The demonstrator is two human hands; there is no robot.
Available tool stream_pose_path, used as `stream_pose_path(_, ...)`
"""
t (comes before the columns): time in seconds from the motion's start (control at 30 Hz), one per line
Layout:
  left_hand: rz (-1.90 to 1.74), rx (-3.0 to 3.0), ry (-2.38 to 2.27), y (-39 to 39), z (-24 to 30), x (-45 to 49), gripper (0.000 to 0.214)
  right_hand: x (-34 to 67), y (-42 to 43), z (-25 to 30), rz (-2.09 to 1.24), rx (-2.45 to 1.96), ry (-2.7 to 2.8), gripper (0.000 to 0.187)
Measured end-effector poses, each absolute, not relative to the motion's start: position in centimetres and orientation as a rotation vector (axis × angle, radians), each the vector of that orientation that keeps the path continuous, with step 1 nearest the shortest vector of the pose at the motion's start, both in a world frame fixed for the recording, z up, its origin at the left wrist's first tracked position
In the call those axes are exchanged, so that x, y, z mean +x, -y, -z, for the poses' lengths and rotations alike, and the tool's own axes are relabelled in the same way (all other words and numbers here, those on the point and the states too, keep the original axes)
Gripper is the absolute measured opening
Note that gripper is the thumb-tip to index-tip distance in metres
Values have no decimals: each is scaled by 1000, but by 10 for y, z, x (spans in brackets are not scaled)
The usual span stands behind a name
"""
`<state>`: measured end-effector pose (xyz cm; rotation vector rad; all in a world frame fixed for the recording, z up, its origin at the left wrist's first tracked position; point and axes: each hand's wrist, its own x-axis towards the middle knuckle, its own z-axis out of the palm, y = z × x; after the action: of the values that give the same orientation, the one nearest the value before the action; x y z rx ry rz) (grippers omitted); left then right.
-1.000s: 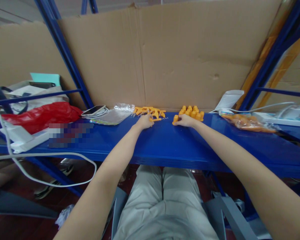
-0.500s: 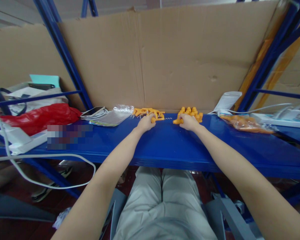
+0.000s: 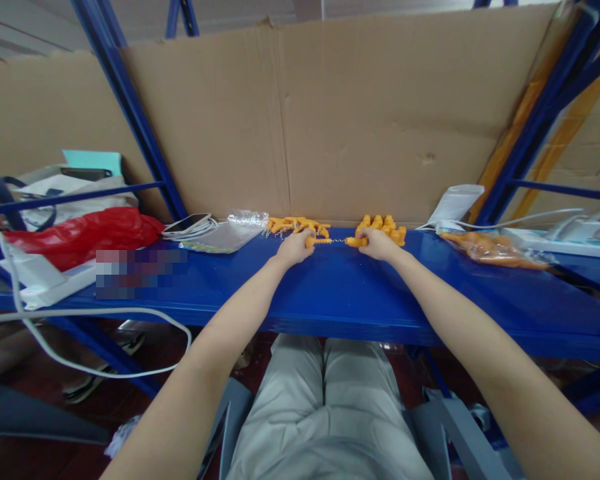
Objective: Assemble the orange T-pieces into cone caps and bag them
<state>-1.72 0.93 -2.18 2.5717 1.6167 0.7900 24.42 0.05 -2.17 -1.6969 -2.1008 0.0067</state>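
Note:
Both my arms reach forward over a blue metal shelf. My left hand is closed on a small orange plastic piece lifted from a pile of flat orange parts. My right hand is closed on another small orange piece, just in front of a cluster of upright orange parts. The two held pieces nearly meet between my hands, with a thin chain between them.
A cardboard sheet backs the shelf. On the left lie a clear plastic bag, a phone with a cable, a red bag and a white cable. On the right are a bag of orange parts and a white pouch.
My right hand went back to the upright cluster, then came forward with an orange piece. My left hand lifted a piece from its pile, and the two pieces now point at each other.

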Motion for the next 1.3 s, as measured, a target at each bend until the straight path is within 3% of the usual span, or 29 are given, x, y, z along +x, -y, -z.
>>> stream_pose_path(0.17,-803,2586,-1601,-11,23,-17,36,248,-2,23,0,-1720,2051,28)
stream_pose_path(0.37,-800,2607,-1543,-9,22,-15,35,247,-4,25,-228,-1462,2043,19)
stream_pose_path(0.63,-835,2586,-1480,-8,21,-13,34,242,-10,27,-535,-1273,1827,34)
stream_pose_path(0.97,-931,2517,-1406,-11,23,-10,32,240,-4,26,-729,-1207,1713,16)
stream_pose_path(1.3,-988,2509,-1316,-17,30,-9,33,243,-7,27,-794,-1239,1711,36)
